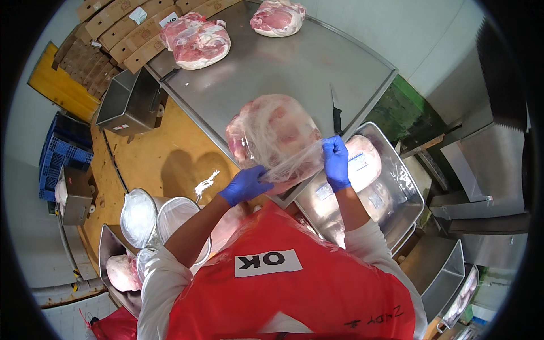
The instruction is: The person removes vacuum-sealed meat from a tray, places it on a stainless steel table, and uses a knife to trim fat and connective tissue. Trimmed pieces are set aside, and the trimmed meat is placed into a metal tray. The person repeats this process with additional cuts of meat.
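A large pale pink cut of meat [275, 122] lies on the near corner of the steel table [272, 65], inside a clear plastic bag [297, 161]. Both my hands wear blue gloves. My left hand [246, 186] is closed on the bag's near left edge. At its right side my right hand [336, 163] grips the same plastic in a fist, so the film stretches between them. Just beyond my right hand rests a black-handled knife [337, 120], its blade pointing away. Whether the bag's mouth is gathered or spread cannot be made out.
Two more raw cuts [198, 45] [277, 18] sit at the table's far side. A steel tub [409, 187] with bagged meat [362, 164] stands at right. Lined round bins [139, 218], a steel bin [127, 105] and stacked cardboard boxes [133, 39] are at left.
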